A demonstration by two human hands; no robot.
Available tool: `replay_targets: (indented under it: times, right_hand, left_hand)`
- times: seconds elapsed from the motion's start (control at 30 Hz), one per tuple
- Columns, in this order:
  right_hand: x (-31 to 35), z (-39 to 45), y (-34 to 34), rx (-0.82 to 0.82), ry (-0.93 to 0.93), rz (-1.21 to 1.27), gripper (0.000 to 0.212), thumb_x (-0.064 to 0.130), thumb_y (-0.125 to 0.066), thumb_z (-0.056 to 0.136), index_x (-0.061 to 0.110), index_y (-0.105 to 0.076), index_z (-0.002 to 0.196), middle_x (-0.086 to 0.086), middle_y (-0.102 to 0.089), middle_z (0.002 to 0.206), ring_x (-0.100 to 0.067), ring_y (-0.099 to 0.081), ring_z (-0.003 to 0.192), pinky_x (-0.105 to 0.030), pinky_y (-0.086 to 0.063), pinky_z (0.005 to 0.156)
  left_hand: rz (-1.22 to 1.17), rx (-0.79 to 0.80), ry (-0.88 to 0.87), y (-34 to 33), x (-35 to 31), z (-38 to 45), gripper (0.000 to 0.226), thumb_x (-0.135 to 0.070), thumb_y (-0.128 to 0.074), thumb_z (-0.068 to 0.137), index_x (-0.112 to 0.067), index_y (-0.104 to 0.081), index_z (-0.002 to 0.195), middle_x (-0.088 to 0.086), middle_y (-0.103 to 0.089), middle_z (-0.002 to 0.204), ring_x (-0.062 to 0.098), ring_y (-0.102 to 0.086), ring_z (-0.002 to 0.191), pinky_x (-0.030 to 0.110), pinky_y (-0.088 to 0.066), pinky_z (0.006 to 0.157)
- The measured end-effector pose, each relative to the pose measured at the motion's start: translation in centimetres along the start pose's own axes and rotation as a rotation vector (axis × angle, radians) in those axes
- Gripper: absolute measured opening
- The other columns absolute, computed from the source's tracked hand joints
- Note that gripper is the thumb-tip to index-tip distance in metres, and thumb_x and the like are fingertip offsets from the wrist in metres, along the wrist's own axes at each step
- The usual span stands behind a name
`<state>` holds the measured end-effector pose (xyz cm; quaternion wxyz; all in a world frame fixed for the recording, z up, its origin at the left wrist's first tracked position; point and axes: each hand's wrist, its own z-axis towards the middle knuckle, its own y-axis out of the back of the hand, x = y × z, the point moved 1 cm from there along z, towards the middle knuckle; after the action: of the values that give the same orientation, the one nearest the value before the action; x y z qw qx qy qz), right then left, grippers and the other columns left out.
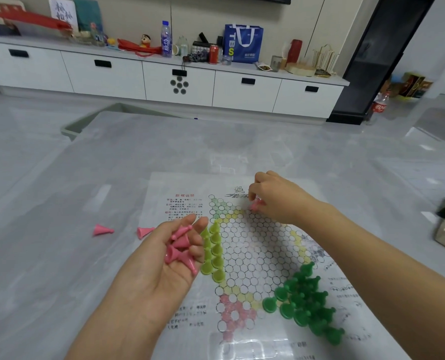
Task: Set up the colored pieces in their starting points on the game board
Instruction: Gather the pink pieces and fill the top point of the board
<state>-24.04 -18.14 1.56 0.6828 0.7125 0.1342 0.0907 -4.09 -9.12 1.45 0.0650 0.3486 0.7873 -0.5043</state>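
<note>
A: Left hand (pixel 175 258)?
B: I log it palm up, fingers (pixel 199 224) loosely cupped, cradling pink pieces (pixel 178 246), about five, just beside the board's left edge.
A: Right hand (pixel 276 198)?
B: Fingers pinched on one pink piece (pixel 255 204) at the far corner of the game board (pixel 255 245).
A: Rest of stock?
B: Light-green pieces (pixel 213 252), roughly ten, standing on the left point; dark-green pieces (pixel 307 300), around fifteen, near right. Two loose pink pieces (pixel 103 230) lie on the bench (pixel 60 203), left of the board.
</note>
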Motion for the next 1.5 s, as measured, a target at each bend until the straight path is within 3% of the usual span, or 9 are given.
replay_targets:
  times: [0.1, 0.27, 0.4, 0.5, 0.87, 1.03, 1.13, 1.37, 1.5]
  right_hand:
    - [0.4, -0.7, 1.9, -0.091, -0.042, 0.141, 0.029, 0.022, -0.055, 0.089, 0.019, -0.053, 0.117, 0.000, -0.049, 0.110, -0.013, -0.047, 0.096, -0.026, -0.044, 0.072]
    - [5.4, -3.8, 5.9, -0.239, 0.112, 0.537, 0.013, 0.022, -0.055, 0.088, 0.024, -0.065, 0.095, 0.011, -0.056, 0.087, -0.003, -0.052, 0.074, -0.012, -0.044, 0.070]
    - [8.3, -5.2, 5.6, -0.132, 0.247, 0.557, 0.013, 0.020, -0.061, 0.085, 0.024, -0.068, 0.095, 0.007, -0.059, 0.089, 0.001, -0.051, 0.076, -0.007, -0.039, 0.072]
    - [8.4, -5.4, 4.7, -0.108, 0.252, 0.513, 0.017, 0.020, -0.061, 0.084, 0.024, -0.067, 0.100, 0.006, -0.060, 0.093, -0.001, -0.052, 0.078, -0.004, -0.037, 0.071]
    - [7.8, -5.6, 4.3, -0.229, 0.146, 0.663, 0.008, 0.022, -0.063, 0.083, 0.020, -0.067, 0.090, 0.014, -0.064, 0.080, 0.001, -0.057, 0.076, -0.013, -0.047, 0.072]
    - [4.6, -6.0, 5.4, -0.314, -0.049, 0.871, 0.016, 0.019, -0.065, 0.080, 0.031, -0.058, 0.087, 0.012, -0.067, 0.078, 0.000, -0.065, 0.074, -0.012, -0.053, 0.068]
    - [1.1, -5.2, 5.5, -0.413, -0.200, 0.742, 0.007, 0.021, -0.065, 0.080, 0.022, -0.061, 0.086, 0.008, -0.066, 0.077, -0.004, -0.064, 0.068, -0.011, -0.052, 0.065]
    - [-1.9, -2.4, 2.5, -0.049, -0.166, 0.193, 0.016, 0.008, -0.053, 0.087, 0.011, -0.064, 0.098, -0.002, -0.067, 0.094, -0.015, -0.059, 0.082, -0.024, -0.048, 0.075]
    - [-1.2, -1.9, 1.4, 0.064, -0.163, 0.257, 0.010, 0.007, -0.052, 0.088, 0.011, -0.062, 0.088, 0.017, -0.056, 0.066, 0.000, -0.059, 0.050, -0.024, -0.053, 0.059]
  left_hand:
    - [0.000, 0.028, 0.011, -0.1, 0.0, -0.1, 0.037, -0.009, -0.055, 0.061, 0.004, -0.061, 0.095, 0.017, -0.070, 0.075, 0.015, -0.060, 0.049, 0.018, -0.050, 0.043]
    - [-0.087, 0.022, 0.099, -0.3, 0.0, -0.5, 0.038, -0.010, -0.051, 0.078, 0.010, -0.057, 0.111, 0.030, -0.067, 0.100, 0.038, -0.068, 0.090, 0.050, -0.055, 0.073]
    - [-0.149, 0.084, 0.130, -0.5, 0.0, -0.9, 0.032, -0.011, -0.048, 0.083, 0.010, -0.059, 0.105, 0.022, -0.068, 0.086, 0.031, -0.070, 0.079, 0.049, -0.052, 0.087]
    - [-0.153, 0.090, 0.137, -0.5, 0.0, -1.1, 0.028, -0.013, -0.048, 0.083, 0.008, -0.061, 0.098, 0.018, -0.067, 0.077, 0.025, -0.068, 0.064, 0.046, -0.052, 0.087]
    - [-0.082, 0.086, 0.172, -0.5, 0.3, -0.7, 0.037, -0.006, -0.055, 0.069, 0.007, -0.062, 0.103, 0.022, -0.070, 0.094, 0.028, -0.070, 0.086, 0.051, -0.055, 0.071]
    - [-0.037, 0.016, 0.128, -0.4, 0.3, -0.7, 0.038, -0.003, -0.055, 0.064, 0.009, -0.062, 0.100, 0.023, -0.070, 0.083, 0.026, -0.068, 0.062, 0.036, -0.058, 0.059]
    - [-0.062, 0.012, 0.093, -0.5, 0.0, -0.8, 0.035, -0.002, -0.053, 0.062, 0.008, -0.061, 0.094, 0.020, -0.068, 0.071, 0.024, -0.067, 0.055, 0.036, -0.056, 0.061]
    - [-0.062, 0.015, 0.068, -0.6, 0.1, -0.8, 0.034, -0.003, -0.052, 0.063, 0.006, -0.062, 0.094, 0.018, -0.068, 0.067, 0.021, -0.066, 0.055, 0.033, -0.055, 0.064]
    - [-0.066, 0.020, 0.069, -0.6, 0.0, -0.9, 0.034, -0.004, -0.052, 0.066, 0.006, -0.062, 0.098, 0.019, -0.069, 0.073, 0.022, -0.067, 0.058, 0.035, -0.055, 0.066]
